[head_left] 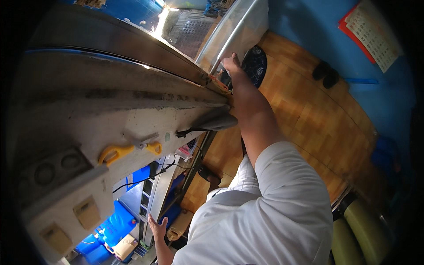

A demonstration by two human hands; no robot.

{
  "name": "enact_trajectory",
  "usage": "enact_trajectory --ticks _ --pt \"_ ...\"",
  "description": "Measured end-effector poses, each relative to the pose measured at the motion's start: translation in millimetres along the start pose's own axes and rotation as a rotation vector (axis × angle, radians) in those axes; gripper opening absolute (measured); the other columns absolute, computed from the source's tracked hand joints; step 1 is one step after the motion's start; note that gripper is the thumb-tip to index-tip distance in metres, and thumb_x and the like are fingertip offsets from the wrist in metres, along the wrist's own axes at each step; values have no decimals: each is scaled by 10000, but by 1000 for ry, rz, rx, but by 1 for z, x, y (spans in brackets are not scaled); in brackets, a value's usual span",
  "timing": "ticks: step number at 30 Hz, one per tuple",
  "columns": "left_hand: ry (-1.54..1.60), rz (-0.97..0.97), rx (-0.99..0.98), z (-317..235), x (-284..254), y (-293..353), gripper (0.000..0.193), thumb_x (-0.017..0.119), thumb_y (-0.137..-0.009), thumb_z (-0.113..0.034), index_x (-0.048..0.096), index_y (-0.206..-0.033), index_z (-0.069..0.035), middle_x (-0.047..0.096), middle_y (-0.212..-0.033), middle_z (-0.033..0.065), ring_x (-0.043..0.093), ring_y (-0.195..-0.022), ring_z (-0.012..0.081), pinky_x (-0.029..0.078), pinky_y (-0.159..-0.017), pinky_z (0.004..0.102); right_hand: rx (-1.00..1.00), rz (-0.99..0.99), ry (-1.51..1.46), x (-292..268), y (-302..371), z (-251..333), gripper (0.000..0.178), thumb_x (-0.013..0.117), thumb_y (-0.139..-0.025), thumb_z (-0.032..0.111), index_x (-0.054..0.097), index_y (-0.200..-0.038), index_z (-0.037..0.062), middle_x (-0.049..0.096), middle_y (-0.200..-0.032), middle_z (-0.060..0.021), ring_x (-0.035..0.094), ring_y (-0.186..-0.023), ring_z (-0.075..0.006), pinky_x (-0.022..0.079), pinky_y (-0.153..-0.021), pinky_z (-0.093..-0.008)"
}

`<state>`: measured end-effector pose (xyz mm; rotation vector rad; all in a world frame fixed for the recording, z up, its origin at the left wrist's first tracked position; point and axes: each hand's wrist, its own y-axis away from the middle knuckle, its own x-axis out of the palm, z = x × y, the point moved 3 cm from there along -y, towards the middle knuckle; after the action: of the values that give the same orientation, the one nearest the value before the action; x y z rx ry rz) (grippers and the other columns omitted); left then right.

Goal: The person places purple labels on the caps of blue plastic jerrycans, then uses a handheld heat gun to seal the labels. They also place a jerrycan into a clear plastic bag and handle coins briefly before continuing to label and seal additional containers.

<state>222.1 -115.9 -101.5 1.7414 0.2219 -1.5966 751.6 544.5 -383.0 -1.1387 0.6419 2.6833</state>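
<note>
My right arm stretches far forward. At its end my right hand (pixel 231 62) is closed at the pale bar (pixel 235 33) along the edge of a translucent panel (pixel 254 31). The fingers' far side is hidden. A dark, patterned round seat or mat (pixel 255 67) lies just beyond that hand. Low on the left, my left hand (pixel 157 227) is raised with its fingers apart and nothing in it, beside a metal frame (pixel 152 198). Scissors with yellow handles (pixel 130 149) are at the wall left of me, and a grey cloth-like thing (pixel 214 120) hangs near the wall's end.
Blue jerrycans (pixel 115 225) stand beyond the opening at lower left, near wall switches (pixel 86 212). Black slippers (pixel 325 74) lie on the wood-patterned floor (pixel 304 115). A calendar (pixel 371 35) hangs on the blue wall. Olive cushioned seating (pixel 362 225) is at lower right.
</note>
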Motion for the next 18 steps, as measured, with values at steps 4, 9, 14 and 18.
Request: enact_trajectory --ticks 4,9,14,18 --pt "9 123 -45 -29 -10 7 1075 807 -769 -475 225 -1541 -5 313 -1544 283 287 -1445 426 261 -1185 485 125 40 -568 -9 -14 -15 401 654 -829 142 659 -1205 6 667 -1217 -192 646 -1114 -304 497 -947 -384" --pt "35 132 -32 -65 -33 -17 1037 812 -780 -404 228 -1541 -10 325 -1547 261 308 -1438 415 278 -1180 466 195 -82 -657 -25 -15 -9 472 666 -820 223 628 -1226 -15 670 -1210 -224 636 -1139 -361 497 -974 -410" --pt "109 78 12 -88 -46 -25 1012 816 -780 -396 253 -1553 -65 360 -1528 254 368 -1403 416 334 -1145 473 188 -35 -453 -29 -1 19 391 687 -836 274 675 -1106 -8 695 -1132 -216 669 -1068 -351 522 -924 -401" --pt "247 155 39 -85 -29 -14 949 791 -805 -413 295 -1543 -81 382 -1515 253 378 -1399 408 340 -1145 457 216 -16 -467 -49 7 4 405 792 -801 354 720 -1066 56 733 -1054 -156 703 -989 -281 537 -870 -369"
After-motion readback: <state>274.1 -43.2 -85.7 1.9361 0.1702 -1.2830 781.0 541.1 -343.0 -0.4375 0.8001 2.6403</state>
